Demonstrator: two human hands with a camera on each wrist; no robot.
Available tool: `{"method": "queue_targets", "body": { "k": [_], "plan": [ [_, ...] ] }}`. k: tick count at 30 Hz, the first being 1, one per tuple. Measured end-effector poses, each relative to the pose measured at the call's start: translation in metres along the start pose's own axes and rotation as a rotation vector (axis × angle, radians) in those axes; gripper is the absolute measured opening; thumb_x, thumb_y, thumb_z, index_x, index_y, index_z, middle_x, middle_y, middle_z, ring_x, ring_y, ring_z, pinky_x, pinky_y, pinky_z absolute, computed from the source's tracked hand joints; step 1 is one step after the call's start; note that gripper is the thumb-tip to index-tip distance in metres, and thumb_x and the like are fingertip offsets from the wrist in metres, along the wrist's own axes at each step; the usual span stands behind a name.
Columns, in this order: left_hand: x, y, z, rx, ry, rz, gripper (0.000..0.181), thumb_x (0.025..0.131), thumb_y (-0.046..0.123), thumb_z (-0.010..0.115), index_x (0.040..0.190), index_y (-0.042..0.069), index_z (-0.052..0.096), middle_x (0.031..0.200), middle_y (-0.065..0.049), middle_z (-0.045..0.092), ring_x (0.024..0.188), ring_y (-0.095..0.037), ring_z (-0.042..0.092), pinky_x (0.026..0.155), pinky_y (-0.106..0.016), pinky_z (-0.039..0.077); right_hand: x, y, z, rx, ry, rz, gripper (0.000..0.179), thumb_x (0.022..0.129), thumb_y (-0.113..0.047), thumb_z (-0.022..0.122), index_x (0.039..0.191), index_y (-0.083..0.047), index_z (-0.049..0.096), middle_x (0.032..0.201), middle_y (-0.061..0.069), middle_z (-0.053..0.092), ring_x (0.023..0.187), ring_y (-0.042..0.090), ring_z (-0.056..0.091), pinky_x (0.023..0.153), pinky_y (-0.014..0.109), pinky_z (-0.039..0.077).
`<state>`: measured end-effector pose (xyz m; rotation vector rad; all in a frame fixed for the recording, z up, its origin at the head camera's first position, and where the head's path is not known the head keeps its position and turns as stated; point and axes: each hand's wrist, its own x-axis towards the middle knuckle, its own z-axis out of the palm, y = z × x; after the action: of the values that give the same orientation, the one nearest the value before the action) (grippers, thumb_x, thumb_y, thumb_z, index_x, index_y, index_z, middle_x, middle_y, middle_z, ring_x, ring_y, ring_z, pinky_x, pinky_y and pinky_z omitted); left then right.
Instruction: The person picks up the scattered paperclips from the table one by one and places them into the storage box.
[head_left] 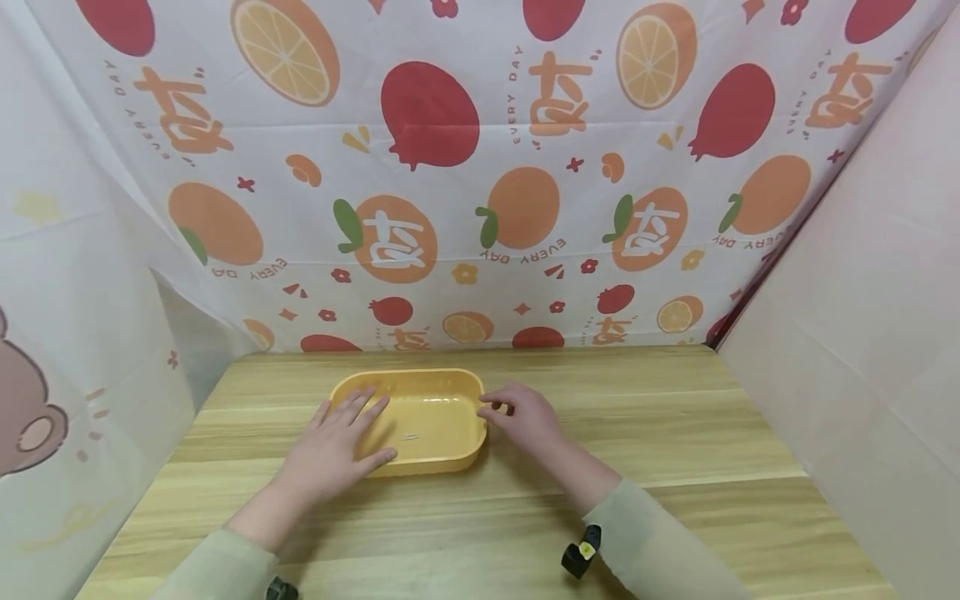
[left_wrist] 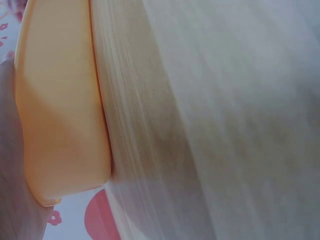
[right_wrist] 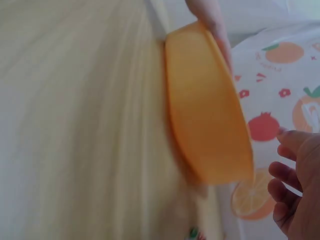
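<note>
Yellow plastic tray [head_left: 442, 425] lies between 2 bare hands on a wood-grain desk [head_left: 660, 442], closer to the far edge than the near edge and nearer the far left corner than the far right. Its long axis runs left to right, roughly parallel to the far edge. The left hand [head_left: 332, 450] is the nearer, fingers straight and spread over the tray's left end, gripping nothing. Off the opposite short end, the right hand [head_left: 527, 418] points left toward the rim, thumb and index finger parted, the other fingers loosely curled, nothing visible in its hold; whether its fingertips touch the rim cannot be told. Small pale marks [head_left: 410, 437] show on the tray's floor, too small to identify.
</note>
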<state>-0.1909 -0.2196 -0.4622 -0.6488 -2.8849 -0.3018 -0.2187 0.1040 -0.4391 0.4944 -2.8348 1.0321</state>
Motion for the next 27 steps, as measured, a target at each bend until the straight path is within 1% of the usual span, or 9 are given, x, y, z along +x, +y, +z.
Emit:
{"method": "queue_targets", "body": {
  "k": [4, 8, 13, 15, 18, 21, 24, 27],
  "plan": [
    [-0.001, -0.001, 0.001, -0.003, 0.004, -0.002, 0.087, 0.090, 0.070, 0.053, 0.156, 0.019, 0.032, 0.163, -0.010, 0.023, 0.149, -0.035, 0.019, 0.121, -0.055, -0.002, -0.012, 0.022, -0.003, 0.026, 0.013, 0.015, 0.027, 0.092, -0.031, 0.072, 0.114, -0.016, 0.076, 0.093, -0.008, 0.064, 0.074, 0.008, 0.054, 0.062, 0.024, 0.048],
    [-0.001, 0.000, 0.000, -0.003, 0.006, -0.004, 0.087, 0.090, 0.070, 0.053, 0.156, 0.019, 0.033, 0.163, -0.010, 0.024, 0.149, -0.035, 0.019, 0.120, -0.055, -0.001, -0.024, 0.041, -0.006, 0.039, 0.011, 0.055, 0.028, 0.091, -0.031, 0.073, 0.114, -0.016, 0.076, 0.089, -0.009, 0.062, 0.073, 0.009, 0.054, 0.060, 0.024, 0.048],
    [-0.002, 0.000, 0.000, -0.002, 0.008, -0.004, 0.087, 0.090, 0.071, 0.052, 0.156, 0.019, 0.033, 0.163, -0.010, 0.024, 0.149, -0.035, 0.019, 0.120, -0.056, 0.000, -0.036, 0.064, -0.011, 0.015, 0.011, 0.101, 0.027, 0.090, -0.033, 0.074, 0.113, -0.020, 0.076, 0.086, -0.012, 0.060, 0.071, 0.009, 0.053, 0.057, 0.024, 0.047],
    [-0.002, -0.001, 0.001, 0.001, 0.009, -0.005, 0.087, 0.089, 0.072, 0.051, 0.156, 0.019, 0.033, 0.163, -0.010, 0.024, 0.149, -0.035, 0.019, 0.121, -0.056, 0.000, -0.040, 0.072, -0.013, 0.010, 0.022, 0.108, 0.027, 0.089, -0.034, 0.075, 0.113, -0.021, 0.076, 0.085, -0.012, 0.060, 0.070, 0.009, 0.053, 0.057, 0.025, 0.046],
    [-0.002, -0.001, 0.002, 0.009, 0.008, -0.003, 0.088, 0.090, 0.073, 0.049, 0.157, 0.019, 0.032, 0.163, -0.010, 0.024, 0.149, -0.035, 0.020, 0.121, -0.055, 0.000, -0.046, 0.082, -0.016, 0.002, 0.046, 0.116, 0.028, 0.088, -0.033, 0.076, 0.112, -0.020, 0.076, 0.084, -0.012, 0.061, 0.070, 0.008, 0.052, 0.057, 0.025, 0.046],
    [-0.001, 0.000, 0.003, 0.008, 0.006, -0.001, 0.087, 0.090, 0.071, 0.051, 0.157, 0.019, 0.032, 0.163, -0.010, 0.023, 0.149, -0.035, 0.019, 0.121, -0.055, 0.000, -0.051, 0.091, -0.017, -0.012, 0.068, 0.118, 0.026, 0.087, -0.032, 0.077, 0.110, -0.019, 0.077, 0.082, -0.013, 0.060, 0.070, 0.007, 0.052, 0.059, 0.024, 0.046],
    [-0.001, 0.001, 0.003, -0.002, 0.008, -0.001, 0.086, 0.090, 0.069, 0.054, 0.156, 0.019, 0.032, 0.163, -0.010, 0.024, 0.149, -0.035, 0.019, 0.120, -0.056, 0.000, -0.055, 0.097, -0.018, -0.016, 0.088, 0.114, 0.024, 0.086, -0.029, 0.078, 0.107, -0.019, 0.077, 0.083, -0.012, 0.061, 0.071, 0.007, 0.053, 0.060, 0.025, 0.047],
    [-0.001, 0.002, 0.003, -0.002, 0.009, -0.001, 0.087, 0.089, 0.071, 0.053, 0.156, 0.018, 0.033, 0.163, -0.011, 0.024, 0.149, -0.035, 0.020, 0.120, -0.056, 0.001, -0.056, 0.101, -0.019, -0.022, 0.094, 0.121, 0.023, 0.086, -0.029, 0.079, 0.107, -0.020, 0.077, 0.084, -0.013, 0.062, 0.072, 0.006, 0.053, 0.061, 0.025, 0.048]
  ]
}}
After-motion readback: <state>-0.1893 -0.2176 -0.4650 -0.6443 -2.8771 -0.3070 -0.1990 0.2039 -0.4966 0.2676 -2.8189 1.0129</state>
